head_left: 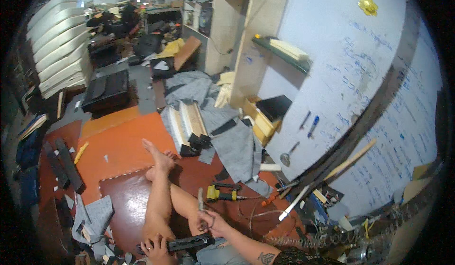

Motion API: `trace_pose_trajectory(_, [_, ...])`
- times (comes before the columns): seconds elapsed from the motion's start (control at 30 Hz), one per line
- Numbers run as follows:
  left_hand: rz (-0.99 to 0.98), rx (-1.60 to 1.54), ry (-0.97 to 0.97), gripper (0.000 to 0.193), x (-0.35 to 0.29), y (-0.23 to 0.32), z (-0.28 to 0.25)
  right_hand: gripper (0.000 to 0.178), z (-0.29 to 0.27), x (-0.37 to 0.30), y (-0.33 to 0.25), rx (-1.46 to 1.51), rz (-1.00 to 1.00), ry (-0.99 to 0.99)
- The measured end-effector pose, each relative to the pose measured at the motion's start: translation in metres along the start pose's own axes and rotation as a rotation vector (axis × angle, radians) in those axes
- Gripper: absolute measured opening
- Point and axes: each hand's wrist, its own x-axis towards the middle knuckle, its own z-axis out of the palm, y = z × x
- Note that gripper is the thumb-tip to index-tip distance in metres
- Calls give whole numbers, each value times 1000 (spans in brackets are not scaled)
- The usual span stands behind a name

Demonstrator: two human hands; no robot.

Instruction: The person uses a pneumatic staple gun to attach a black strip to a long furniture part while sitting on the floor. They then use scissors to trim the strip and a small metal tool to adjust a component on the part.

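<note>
Above the maroon floor sheet point(130, 205), the left hand point(156, 246) grips a black bar point(192, 242) running rightward. The right hand point(214, 223), closed around scissors point(201, 199), is nearer its far end.

Blue handwriting point(364, 55) sprawls over the pale wall point(322, 9), both sides of that dark strip point(383, 92)! Line upon line, all too blurred to read.

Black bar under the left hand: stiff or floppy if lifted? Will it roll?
Probably stiff: the black bar runs nearly straight out past the left hand. It seems unlikely to roll, looking long and flattish. Its right end might snag; the edge there looks uneven.
</note>
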Motion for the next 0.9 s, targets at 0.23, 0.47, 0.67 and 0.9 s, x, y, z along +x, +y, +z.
trace_pose_trajectory(0.23, [-78, -384, 186, 47, 10, -25, 4, 32, -18, -3, -10, 90, 34, 174])
trace_pose_trajectory(0.47, [-655, -1566, 86, 24, 56, -60, 9, 33, -9, -1, -3, -59, -8, 72])
trace_pose_trajectory(0.67, [-614, -2052, -197, 43, 38, -75, 46, 36, 5, -8, -8, -114, -58, 113])
trace_pose_trajectory(0.9, [-521, -1971, -185, 39, 45, -85, 56, 37, 7, -4, -13, -103, -78, 93])
